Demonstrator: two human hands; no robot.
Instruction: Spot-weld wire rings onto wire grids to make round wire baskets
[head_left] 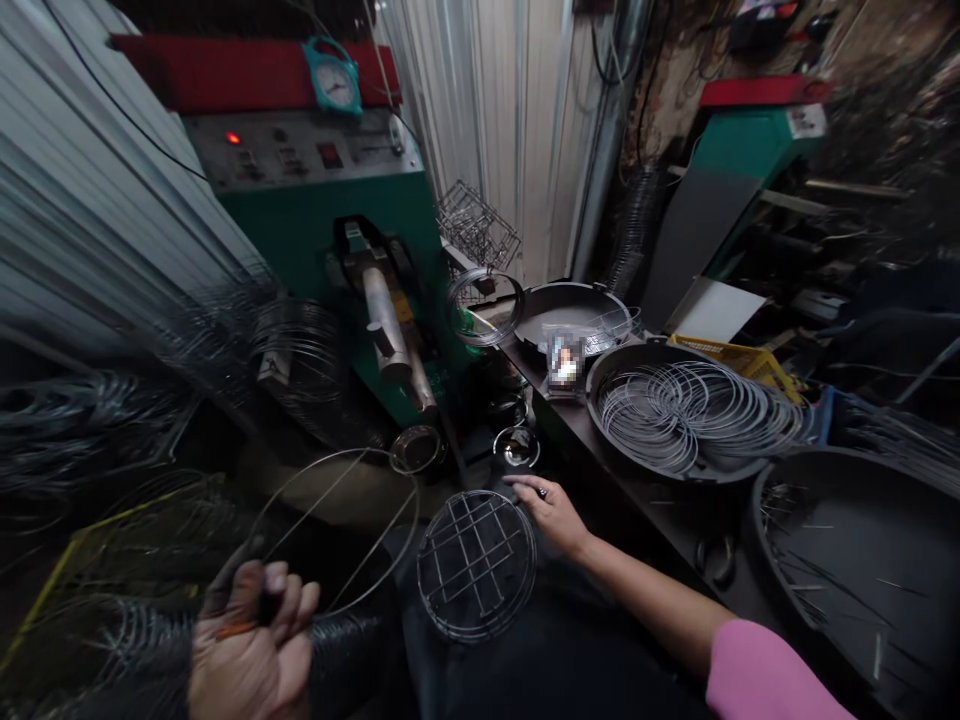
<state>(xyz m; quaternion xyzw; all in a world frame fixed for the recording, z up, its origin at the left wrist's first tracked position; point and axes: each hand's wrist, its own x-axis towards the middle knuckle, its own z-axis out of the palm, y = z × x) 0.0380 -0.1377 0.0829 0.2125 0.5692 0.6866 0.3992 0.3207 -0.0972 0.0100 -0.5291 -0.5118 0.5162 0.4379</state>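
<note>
My left hand (pixel 251 640), low on the left, is curled round the edge of a large wire ring (pixel 414 530) with straight wires across it. The ring is tilted, and my fingers hide part of its rim. Over my lap lie round wire grids (pixel 474 560), one on another, with crossed bars on top. My right hand (pixel 551 510) is just above their upper right edge. Its index finger points left and the other fingers are bent; a small dark thing between them is too unclear to name.
A green machine (pixel 300 225) with metal electrode arms (pixel 386 325) stands ahead. On the right bench, a black round tray (pixel 600 420) holds many wire rings (pixel 682 410); another tray (pixel 847 640) has short wire pieces. Wire bundles (pixel 300 345) stand at left.
</note>
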